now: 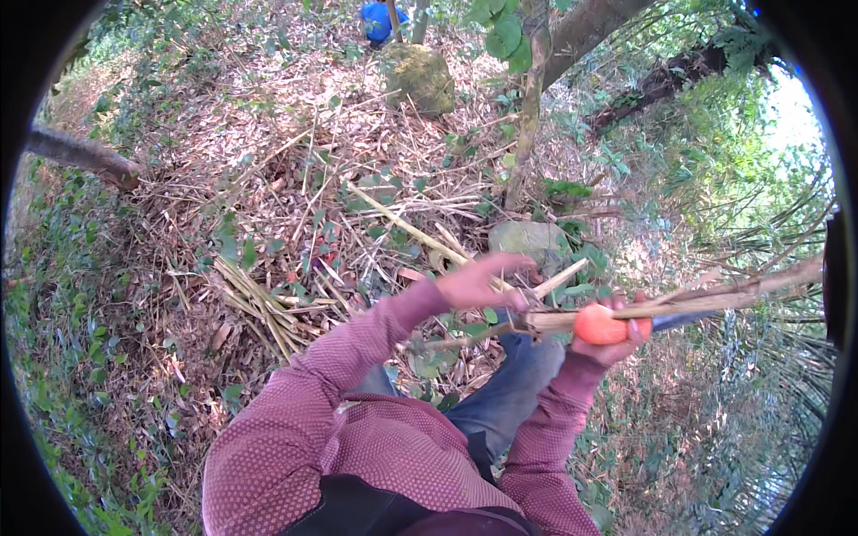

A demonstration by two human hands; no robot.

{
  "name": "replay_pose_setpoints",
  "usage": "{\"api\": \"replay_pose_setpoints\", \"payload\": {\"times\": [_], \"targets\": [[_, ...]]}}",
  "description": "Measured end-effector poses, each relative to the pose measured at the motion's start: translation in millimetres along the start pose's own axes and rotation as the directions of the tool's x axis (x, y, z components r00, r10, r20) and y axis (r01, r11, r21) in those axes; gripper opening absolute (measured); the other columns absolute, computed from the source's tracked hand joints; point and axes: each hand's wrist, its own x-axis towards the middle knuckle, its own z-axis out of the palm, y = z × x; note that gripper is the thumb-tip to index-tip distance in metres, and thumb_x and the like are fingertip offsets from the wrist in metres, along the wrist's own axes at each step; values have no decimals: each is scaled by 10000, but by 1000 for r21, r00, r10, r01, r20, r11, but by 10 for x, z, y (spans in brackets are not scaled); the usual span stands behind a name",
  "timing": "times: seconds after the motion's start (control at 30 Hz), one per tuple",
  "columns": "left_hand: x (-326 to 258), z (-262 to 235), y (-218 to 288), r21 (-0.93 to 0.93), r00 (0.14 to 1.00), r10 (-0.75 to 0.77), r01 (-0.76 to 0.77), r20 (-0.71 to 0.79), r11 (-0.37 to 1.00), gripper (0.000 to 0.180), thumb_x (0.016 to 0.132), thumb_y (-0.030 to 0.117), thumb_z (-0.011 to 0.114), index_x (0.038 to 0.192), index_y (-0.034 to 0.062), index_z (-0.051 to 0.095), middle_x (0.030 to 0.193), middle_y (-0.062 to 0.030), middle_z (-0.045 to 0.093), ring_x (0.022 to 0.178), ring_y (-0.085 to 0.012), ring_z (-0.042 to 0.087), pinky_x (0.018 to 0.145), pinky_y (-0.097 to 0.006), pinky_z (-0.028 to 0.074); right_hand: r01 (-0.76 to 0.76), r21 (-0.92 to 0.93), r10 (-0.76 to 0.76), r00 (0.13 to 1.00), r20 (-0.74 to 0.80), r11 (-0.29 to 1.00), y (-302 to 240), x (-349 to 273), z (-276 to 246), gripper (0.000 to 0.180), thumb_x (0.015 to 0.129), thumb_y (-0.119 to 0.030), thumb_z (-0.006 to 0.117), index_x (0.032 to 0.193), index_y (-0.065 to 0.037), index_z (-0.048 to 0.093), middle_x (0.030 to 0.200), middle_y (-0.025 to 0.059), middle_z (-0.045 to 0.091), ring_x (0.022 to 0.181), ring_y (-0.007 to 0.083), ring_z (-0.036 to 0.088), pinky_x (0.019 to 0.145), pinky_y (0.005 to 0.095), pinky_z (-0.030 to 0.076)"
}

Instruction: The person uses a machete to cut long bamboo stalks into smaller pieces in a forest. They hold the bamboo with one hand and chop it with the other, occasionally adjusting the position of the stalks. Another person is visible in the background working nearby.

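1. A long stick (679, 302) of split bamboo is lying across the lower right of the view, running from the person's hands out toward the right edge, above blue-trousered knees.
2. The right hand (610, 335) is clenching the orange handle (597, 325) of a knife, whose dark blade (681, 319) is lying along the stick's underside.
3. The left hand (478, 281) is resting on the stick's near end; I cannot tell whether its fingers are closing round it.
4. Both arms are wearing maroon dotted sleeves (357, 357).
5. Cut bamboo strips (268, 304) are lying on the leaf-strewn ground to the left.
6. A grey stone (527, 239) is sitting just beyond the hands, beside a thin tree trunk (529, 116).
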Motion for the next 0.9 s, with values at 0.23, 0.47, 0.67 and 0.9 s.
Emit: {"api": "replay_pose_setpoints", "payload": {"times": [0.23,0.47,0.67,0.9], "targets": [[-968,-975,-1857,-456,181,-577,446,-797,770,548,792,374,577,1130,-44,472,1004,-162,563,860,-253,564,751,-331,467,12,50,-16,995,96,999,-828,-657,794,468,766,-191,509,1187,-35,377,799,73,470,664,176,455,624,352,433],[-836,-635,-2027,-890,364,-892,-447,-269,86,364,872,417,446,666,118,415,502,23,412,416,-111,402,439,-279,406,59,21,-62,982,177,998,-1275,-1156,1205,555,754,-179,514,1252,-47,308,809,78,436,708,170,421,616,334,380],[-790,-705,-1553,-846,377,-881,-530,-286,48,349,900,377,404,630,160,361,457,43,306,379,-91,294,384,-256,325,204,59,-207,978,38,977,-1703,-864,647,453,764,-219,517,1146,-9,394,859,105,461,729,190,459,599,316,419],[-773,-412,-1026,-837,279,-899,-526,-337,151,403,908,434,353,622,150,345,447,34,294,382,-108,296,392,-269,322,462,-392,-602,675,-426,796,-2026,-779,-213,398,679,-215,565,1047,-93,471,944,100,535,861,273,551,744,433,500]]}}
